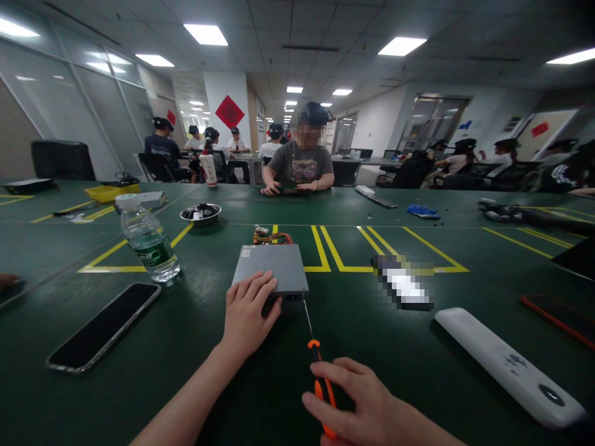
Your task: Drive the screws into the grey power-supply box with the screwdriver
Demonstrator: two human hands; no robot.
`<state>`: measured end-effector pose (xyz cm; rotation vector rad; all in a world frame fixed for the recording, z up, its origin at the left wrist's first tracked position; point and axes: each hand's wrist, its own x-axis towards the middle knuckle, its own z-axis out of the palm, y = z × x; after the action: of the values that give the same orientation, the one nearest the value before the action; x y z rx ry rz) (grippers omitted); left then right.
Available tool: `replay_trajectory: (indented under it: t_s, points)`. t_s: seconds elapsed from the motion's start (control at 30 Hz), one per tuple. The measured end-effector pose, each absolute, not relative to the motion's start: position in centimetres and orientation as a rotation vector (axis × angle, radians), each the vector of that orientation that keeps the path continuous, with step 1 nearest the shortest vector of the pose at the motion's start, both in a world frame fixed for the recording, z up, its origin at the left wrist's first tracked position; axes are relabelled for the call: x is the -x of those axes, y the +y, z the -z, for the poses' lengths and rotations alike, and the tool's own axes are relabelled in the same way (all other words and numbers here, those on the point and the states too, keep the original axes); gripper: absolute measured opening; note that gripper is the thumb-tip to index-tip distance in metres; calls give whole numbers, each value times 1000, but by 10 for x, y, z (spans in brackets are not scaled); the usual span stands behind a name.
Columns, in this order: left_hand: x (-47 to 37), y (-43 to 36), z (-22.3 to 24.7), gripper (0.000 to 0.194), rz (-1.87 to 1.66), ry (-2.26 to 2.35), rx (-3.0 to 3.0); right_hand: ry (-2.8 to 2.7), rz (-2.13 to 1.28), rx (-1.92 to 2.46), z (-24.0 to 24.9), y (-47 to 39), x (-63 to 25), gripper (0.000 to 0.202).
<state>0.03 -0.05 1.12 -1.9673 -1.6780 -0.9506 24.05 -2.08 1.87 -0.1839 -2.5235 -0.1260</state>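
Observation:
A grey metal computer power supply (274, 266) lies on the green table in front of me, its coloured cable bundle (279, 237) at the far side. My left hand (251, 306) grips its near left part, fingers over the top and thumb down at the front edge. In my right hand (351, 396) is a screwdriver (320, 378) with an orange and black handle, held between thumb and fingers. Its thin shaft points away from me, and the tip reaches the near right corner of the power supply. Whether the tip sits in a screw is too small to tell.
A water bottle (151, 244) and a phone (105, 325) are on the left; a metal bowl (201, 214) of small parts stands behind. To the right lie a blurred-out device (404, 284) and a long white case (502, 365). A person (300, 164) sits opposite.

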Motion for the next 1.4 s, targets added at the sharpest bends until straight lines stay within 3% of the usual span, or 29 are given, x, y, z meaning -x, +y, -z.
replay_trajectory:
  t_s: [0.37, 0.53, 0.83, 1.07, 1.23, 1.4]
  points:
    - [0, -1, -11, 27, 959, -1704, 1980, -2493, 27, 205, -3, -17, -244, 45]
    - [-1, -1, -12, 26, 960, -1704, 1980, -2580, 101, 138, -11, -19, -238, 33]
    - [0, -1, -11, 25, 945, -1721, 1991, -2428, 109, 164, -7, -19, -239, 37]
    - [0, -2, -11, 25, 948, -1729, 1998, -2487, 288, 155, -13, -24, -233, 21]
    - [0, -2, -11, 25, 943, -1737, 1998, -2472, 239, 190, -14, -27, -238, 30]
    - [0, -2, -11, 25, 944, -1730, 1991, -2519, 190, 152, -5, -22, -240, 23]
